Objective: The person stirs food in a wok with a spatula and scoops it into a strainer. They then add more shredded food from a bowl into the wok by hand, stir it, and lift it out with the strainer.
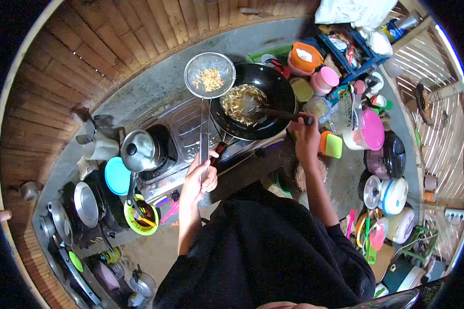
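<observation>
My left hand [200,179] is wrapped round the long metal handle of a wire mesh strainer [192,63]. Golden fried strips [209,80] lie in the strainer's bowl, which is held up just left of a black wok [281,95]. In the wok, more pale golden strips [235,98] sit in shiny oil. My right hand [308,135] grips the dark handle of a spatula [283,113], whose blade is down among the strips. The wok rests on a metal gas stove [191,123], its own handle pointing toward me.
A lidded saucepan [137,150] stands on the stove's left side. Further left are a blue lid [118,175] and a yellow-green bowl [142,217] with utensils. Crowding the right are an orange container [305,59], a pink-lidded tub [371,129] and a blue crate [353,56]. A bamboo wall [113,46] stands behind.
</observation>
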`<state>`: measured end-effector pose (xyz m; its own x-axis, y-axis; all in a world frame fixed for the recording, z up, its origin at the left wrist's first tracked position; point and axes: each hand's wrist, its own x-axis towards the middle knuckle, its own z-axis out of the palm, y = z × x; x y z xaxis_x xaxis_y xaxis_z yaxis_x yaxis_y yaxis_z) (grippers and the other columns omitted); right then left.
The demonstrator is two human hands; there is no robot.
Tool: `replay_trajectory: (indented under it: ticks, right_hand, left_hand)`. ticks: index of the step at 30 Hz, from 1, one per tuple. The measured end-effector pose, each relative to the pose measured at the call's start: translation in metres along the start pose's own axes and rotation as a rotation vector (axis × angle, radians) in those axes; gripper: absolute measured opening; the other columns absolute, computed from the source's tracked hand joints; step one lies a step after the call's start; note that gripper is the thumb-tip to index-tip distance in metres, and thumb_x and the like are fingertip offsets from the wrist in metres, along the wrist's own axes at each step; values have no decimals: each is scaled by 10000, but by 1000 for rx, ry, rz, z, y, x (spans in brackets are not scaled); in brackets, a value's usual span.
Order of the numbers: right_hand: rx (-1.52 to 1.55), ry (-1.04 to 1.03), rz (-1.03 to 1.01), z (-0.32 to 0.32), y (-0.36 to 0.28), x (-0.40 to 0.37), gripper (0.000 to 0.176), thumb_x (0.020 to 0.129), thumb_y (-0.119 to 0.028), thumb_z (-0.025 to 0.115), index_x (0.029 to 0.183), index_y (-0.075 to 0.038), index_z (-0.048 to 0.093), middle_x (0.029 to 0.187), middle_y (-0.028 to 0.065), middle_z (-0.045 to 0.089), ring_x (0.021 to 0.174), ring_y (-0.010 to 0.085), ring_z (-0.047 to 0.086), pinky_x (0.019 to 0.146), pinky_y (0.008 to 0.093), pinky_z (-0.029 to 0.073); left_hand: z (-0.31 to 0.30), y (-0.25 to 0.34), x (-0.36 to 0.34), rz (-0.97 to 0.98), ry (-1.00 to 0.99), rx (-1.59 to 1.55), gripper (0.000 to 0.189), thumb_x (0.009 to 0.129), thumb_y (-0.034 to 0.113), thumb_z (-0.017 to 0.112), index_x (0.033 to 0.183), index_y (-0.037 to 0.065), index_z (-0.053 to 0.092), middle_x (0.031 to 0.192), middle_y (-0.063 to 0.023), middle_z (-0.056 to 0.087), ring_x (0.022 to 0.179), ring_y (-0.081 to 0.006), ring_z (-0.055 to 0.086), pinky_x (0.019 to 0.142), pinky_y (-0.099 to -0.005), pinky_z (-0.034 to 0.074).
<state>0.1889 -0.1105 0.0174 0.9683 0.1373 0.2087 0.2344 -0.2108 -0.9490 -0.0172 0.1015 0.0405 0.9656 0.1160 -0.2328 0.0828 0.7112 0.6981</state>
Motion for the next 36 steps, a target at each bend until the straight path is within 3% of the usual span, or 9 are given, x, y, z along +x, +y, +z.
replay_trajectory:
  ticks: [2,8,11,15,17,22,27,33,36]
  right_hand:
    - [-234,-64,-60,-14,-9,10,208,873,-152,529,1053,-58,485,606,89,576,581,152,577,523,290,433]
    - [-264,0,-316,-34,-31,49,212,864,-97,523,1065,-58,468,791,161,595,679,236,599,579,327,447]
    - [-314,-33,-317,-39,-22,62,227,866,-85,516,1083,-56,458,858,187,592,741,268,609,606,335,457]
    - [-308,-68,-272,-35,-12,69,228,861,-81,521,1078,-53,457,859,189,594,754,291,616,613,337,460]
    - [-295,-132,-220,-30,-10,70,226,856,-73,524,1072,-56,459,830,181,598,709,287,606,607,338,457]
    - [-248,-135,-309,-12,8,77,238,838,-71,538,1066,-67,472,681,167,541,530,271,506,540,344,411]
    - [-261,-265,-241,-4,3,72,238,831,-72,550,1058,-65,478,707,174,548,536,277,514,550,339,422]
    - [-244,-260,-372,-22,-17,81,219,813,-63,574,1018,-47,500,800,176,568,588,284,550,565,335,442]
    - [-386,-209,-593,-30,-21,91,231,794,-62,593,1000,-20,496,809,169,582,621,305,564,583,350,452]
  left_hand:
    - [6,1,-1,25,27,-7,223,923,184,359,1100,58,408,423,26,294,301,-63,239,306,-208,208]
    - [22,-4,1,20,85,-4,225,917,175,364,1102,58,414,429,23,305,308,-60,246,315,-203,213]
    - [33,-7,4,3,89,6,230,916,169,353,1106,54,414,430,25,304,317,-61,252,326,-200,219]
    - [40,-13,8,-14,117,4,279,903,188,391,1137,37,410,411,37,293,295,-56,229,309,-202,190]
    - [44,-13,8,-25,107,8,241,920,175,350,1111,43,413,428,28,299,312,-59,237,324,-200,199]
    - [48,-16,10,-2,148,24,242,917,173,356,1111,45,421,420,34,293,305,-58,228,318,-202,187]
    - [51,-19,15,20,213,24,261,905,178,394,1118,31,431,399,44,286,288,-56,228,309,-208,189]
    - [55,-20,17,25,240,19,264,906,179,394,1115,22,431,394,46,272,285,-57,219,306,-211,191]
    - [53,-19,17,30,214,10,263,906,172,390,1116,19,429,393,46,266,285,-58,213,304,-214,192]
